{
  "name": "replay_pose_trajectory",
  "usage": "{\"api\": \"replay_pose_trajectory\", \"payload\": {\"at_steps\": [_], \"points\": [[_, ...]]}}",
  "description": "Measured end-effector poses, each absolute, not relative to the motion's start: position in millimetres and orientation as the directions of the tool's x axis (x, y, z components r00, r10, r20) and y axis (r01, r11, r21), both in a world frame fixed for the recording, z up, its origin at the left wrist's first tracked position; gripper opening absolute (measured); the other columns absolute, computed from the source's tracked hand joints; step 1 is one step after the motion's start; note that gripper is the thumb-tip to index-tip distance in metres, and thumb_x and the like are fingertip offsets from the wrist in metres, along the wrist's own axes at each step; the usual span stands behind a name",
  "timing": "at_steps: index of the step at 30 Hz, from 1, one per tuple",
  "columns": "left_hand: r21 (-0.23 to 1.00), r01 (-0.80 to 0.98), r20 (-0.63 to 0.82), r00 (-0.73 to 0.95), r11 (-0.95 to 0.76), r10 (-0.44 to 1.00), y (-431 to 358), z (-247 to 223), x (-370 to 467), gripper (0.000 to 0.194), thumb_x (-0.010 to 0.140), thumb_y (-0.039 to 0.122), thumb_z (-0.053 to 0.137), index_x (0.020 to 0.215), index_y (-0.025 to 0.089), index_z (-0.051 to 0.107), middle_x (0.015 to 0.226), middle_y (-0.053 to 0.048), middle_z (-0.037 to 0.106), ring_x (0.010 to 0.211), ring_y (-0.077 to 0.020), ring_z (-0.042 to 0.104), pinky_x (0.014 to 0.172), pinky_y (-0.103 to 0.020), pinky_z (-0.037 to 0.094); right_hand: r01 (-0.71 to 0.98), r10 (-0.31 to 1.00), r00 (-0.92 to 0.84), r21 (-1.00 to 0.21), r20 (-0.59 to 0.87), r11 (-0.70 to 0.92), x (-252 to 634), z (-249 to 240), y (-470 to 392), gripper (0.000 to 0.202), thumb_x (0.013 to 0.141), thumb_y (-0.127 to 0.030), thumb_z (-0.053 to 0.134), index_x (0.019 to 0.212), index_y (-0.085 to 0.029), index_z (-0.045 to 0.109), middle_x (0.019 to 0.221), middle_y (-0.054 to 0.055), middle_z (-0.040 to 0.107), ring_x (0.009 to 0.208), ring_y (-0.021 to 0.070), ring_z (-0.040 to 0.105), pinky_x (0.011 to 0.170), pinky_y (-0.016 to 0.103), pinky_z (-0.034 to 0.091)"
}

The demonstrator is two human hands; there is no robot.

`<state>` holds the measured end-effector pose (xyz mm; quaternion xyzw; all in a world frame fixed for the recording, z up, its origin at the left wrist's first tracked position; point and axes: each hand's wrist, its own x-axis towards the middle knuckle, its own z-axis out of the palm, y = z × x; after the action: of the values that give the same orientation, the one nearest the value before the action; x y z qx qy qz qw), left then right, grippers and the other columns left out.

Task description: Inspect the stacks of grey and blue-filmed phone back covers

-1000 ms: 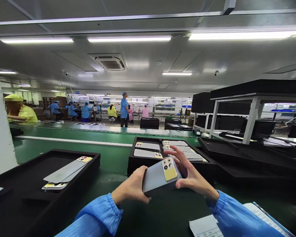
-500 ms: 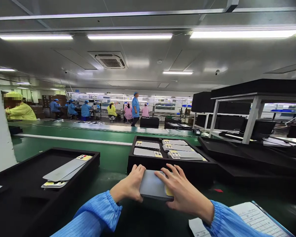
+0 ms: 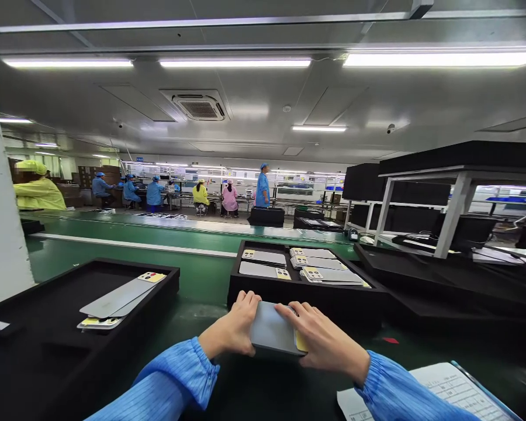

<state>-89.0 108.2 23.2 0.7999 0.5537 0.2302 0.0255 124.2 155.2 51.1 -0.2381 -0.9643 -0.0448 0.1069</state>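
A stack of grey panels (image 3: 274, 328) with a yellow patch at its right end is held between both hands, low in the middle of the view. My left hand (image 3: 235, 327) grips its left end, fingers on top and thumb below. Around the right end closes my right hand (image 3: 322, 336), its index finger lying across the top face. Just beyond is a black tray (image 3: 307, 295) with several piles of similar panels (image 3: 333, 275). In another black tray (image 3: 134, 324) at the left, a few panels (image 3: 118, 299) lie fanned and overlapping.
Paper sheets (image 3: 447, 386) lie at the lower right, near a small red piece (image 3: 390, 340) on the green surface (image 3: 201, 321). Black trays (image 3: 442, 286) and a white-framed rack (image 3: 451, 213) stand at the right. Several people work in the background; a person in blue (image 3: 262, 187) stands.
My right hand's fingers have drawn closer together on the stack. The standing person in blue has moved right. The view has shifted slightly.
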Motion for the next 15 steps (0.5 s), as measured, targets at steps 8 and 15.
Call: {"api": "replay_pose_trajectory", "payload": {"at_steps": [8, 15], "points": [[0.413, 0.810, 0.592, 0.109, -0.417, 0.799, 100, 42, -83, 0.080, 0.054, 0.029, 0.070, 0.118, 0.023, 0.023, 0.118, -0.010, 0.034, 0.110, -0.0276, 0.034, 0.095, -0.046, 0.031, 0.485, 0.461, -0.824, -0.008, 0.329, 0.874, 143, 70, 171, 0.081, 0.052, -0.014, 0.065, 0.126, -0.023, 0.034, 0.110, 0.008, 0.048, 0.093, 0.0248, 0.049, 0.078, 0.033, 0.042], [0.518, 0.726, 0.617, 0.048, -0.452, 0.785, 97, 4, -66, 0.025, 0.076, 0.023, 0.052, 0.096, 0.021, 0.037, 0.093, -0.003, 0.042, 0.086, -0.0154, 0.047, 0.080, -0.031, 0.044, 0.569, 0.534, -0.736, -0.048, 0.417, 0.821, 157, 113, 242, 0.068, 0.064, -0.022, 0.067, 0.124, -0.018, 0.035, 0.112, 0.009, 0.051, 0.093, 0.0212, 0.053, 0.082, 0.036, 0.043]]}}
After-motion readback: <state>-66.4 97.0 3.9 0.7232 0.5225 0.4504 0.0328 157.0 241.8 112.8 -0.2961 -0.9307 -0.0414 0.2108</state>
